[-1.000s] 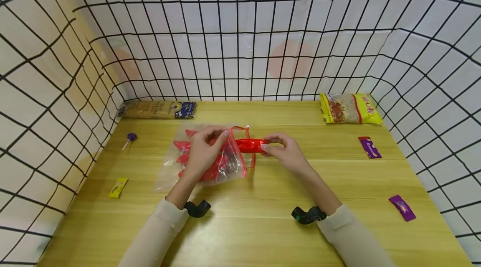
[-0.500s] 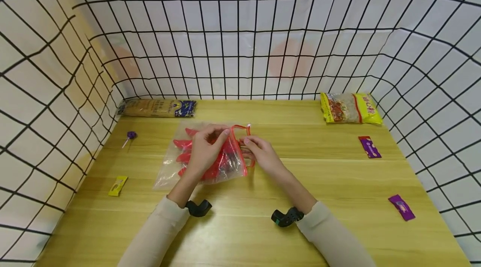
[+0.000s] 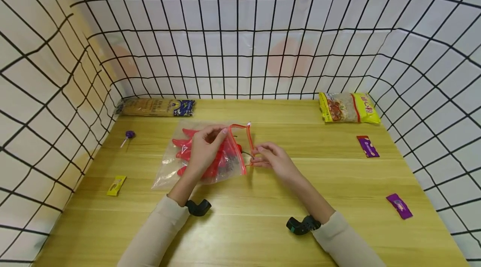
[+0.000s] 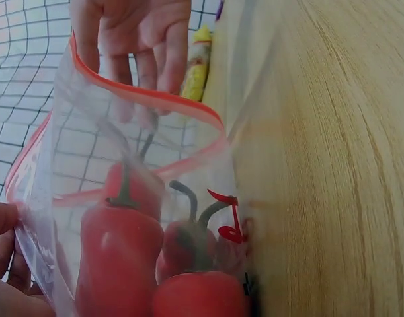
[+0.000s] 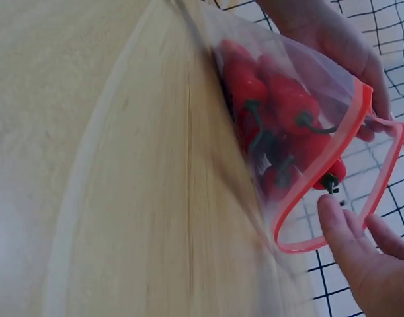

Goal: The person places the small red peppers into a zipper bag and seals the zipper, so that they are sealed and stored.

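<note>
A clear zip bag (image 3: 165,177) with a red zip edge lies on the table, its mouth gaping to the right. Several red chili peppers (image 3: 184,144) with dark green stems are inside. My left hand (image 3: 204,145) pinches the upper side of the bag near the mouth between thumb and fingers. At the mouth, my right hand (image 3: 277,161) has loosely bent, spread fingers and holds nothing. In the right wrist view its thumb (image 5: 337,228) is close to the stem of the outermost pepper (image 5: 328,177); whether they touch, I cannot tell.
A long noodle packet (image 3: 150,108) lies at the back left, a yellow food bag (image 3: 349,108) at the back right. A purple lollipop (image 3: 129,134) and a yellow sweet (image 3: 117,186) are left; two purple-wrapped sweets (image 3: 368,146) lie right. A black wire grid (image 3: 240,55) surrounds the table.
My right hand pushed a pepper through the bag's mouth, let it go and drew back right. That pepper now lies inside the bag. My left hand has kept its pinch.
</note>
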The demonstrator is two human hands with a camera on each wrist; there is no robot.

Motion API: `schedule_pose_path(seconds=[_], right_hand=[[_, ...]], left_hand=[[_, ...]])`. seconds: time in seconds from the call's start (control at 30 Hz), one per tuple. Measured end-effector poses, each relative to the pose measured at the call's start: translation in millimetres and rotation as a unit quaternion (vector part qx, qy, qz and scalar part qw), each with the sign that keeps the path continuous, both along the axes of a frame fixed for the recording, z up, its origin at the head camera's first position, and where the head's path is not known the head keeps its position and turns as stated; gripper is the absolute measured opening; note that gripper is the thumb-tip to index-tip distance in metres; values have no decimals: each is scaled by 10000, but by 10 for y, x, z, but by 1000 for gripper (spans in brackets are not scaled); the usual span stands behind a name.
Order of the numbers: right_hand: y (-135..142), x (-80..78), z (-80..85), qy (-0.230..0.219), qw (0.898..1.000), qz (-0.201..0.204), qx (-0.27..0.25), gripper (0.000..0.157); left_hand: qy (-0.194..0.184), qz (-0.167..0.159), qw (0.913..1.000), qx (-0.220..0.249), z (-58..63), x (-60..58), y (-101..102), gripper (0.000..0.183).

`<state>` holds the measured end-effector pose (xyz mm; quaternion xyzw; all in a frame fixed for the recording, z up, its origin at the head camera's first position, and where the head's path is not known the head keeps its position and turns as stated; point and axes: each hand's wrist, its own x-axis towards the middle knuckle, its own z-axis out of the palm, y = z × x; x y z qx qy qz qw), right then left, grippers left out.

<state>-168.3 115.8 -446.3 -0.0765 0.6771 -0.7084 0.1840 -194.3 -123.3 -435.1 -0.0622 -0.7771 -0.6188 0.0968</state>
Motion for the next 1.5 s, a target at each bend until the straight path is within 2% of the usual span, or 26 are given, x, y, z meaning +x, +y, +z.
schedule_pose_path(seconds=[0.2,0.33,0.57,0.67,0.73,0.8,0.83,0.9,0.97,1.0,1.07,1.13,1.2,1.27,1.4,1.5], right_hand=[[-24,28,59,206,9974,-72,-686,47],[-130,10,110,478,9949,-73,-887,51],[-363,-1,158,646,9948,292,-736,57],[-376,-19,125,802,9951,199,-549,51],[-330,-48,79,952,9949,-75,-338,44],[-247,-84,14,1085,9930,-452,134,38],[-196,-106,-23,1135,9906,-616,456,36],[-94,-140,-93,1104,9826,-807,1257,35],[-21,-157,-147,1037,9714,-741,2002,36],[3,-160,-166,980,9682,-643,2210,36],[26,-156,-187,841,9669,-406,2374,34],[39,-151,-172,780,9707,-276,2256,28],[72,-154,-113,775,9758,-277,2028,24],[135,-182,-1,929,9767,-390,1893,21],[285,-317,379,1537,9635,-720,2069,21],[355,-470,722,1956,9477,-905,2353,21]], left_hand=[[74,-16,10000,-19,3,0,-1,33],[225,-23,9997,-88,26,18,10,33],[476,20,9989,-26,75,47,47,34],[441,21,9990,89,88,62,54,33],[466,30,9987,193,104,68,53,32],[538,40,9981,310,136,69,47,30],[579,48,9977,352,157,72,40,29],[576,62,9974,433,276,116,34,27],[596,66,9968,535,388,159,27,25],[603,65,9965,575,443,184,25,24],[611,67,9958,681,544,232,28,22],[718,52,9942,800,571,242,25,22],[711,55,9936,880,590,249,20,21],[739,37,9922,1001,595,228,7,21],[1028,15,9858,1325,661,168,-4,20],[1507,22,9786,1404,822,210,53,18]])
